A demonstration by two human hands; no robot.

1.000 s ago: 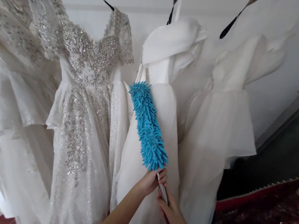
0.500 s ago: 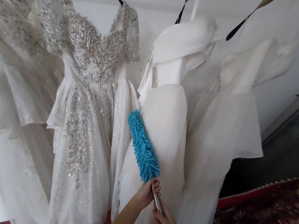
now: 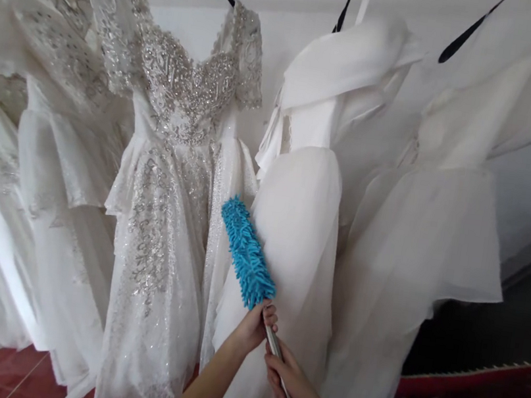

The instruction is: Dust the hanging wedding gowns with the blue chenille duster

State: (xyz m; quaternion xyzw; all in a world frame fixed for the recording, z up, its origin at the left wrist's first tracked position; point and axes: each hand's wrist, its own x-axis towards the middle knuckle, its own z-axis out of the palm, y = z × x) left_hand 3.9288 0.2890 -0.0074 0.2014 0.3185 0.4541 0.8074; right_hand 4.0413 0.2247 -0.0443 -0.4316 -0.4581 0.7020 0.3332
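White wall hung with gowns: left hand [image 3: 253, 327] and right hand [image 3: 286, 378] are gripping the duster [image 3: 247, 253], which is sinking lower along the plain gown's [image 3: 300, 231] skirt, stroking downward.

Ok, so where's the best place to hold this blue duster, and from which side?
Grip the blue duster by its bare metal handle, just below the fluffy head, coming from below. Both the left hand and the right hand wrap it there; the shaft is slim and slants up-left.

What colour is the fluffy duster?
Bright blue; the duster head shows best in the head view, against the white dresses.
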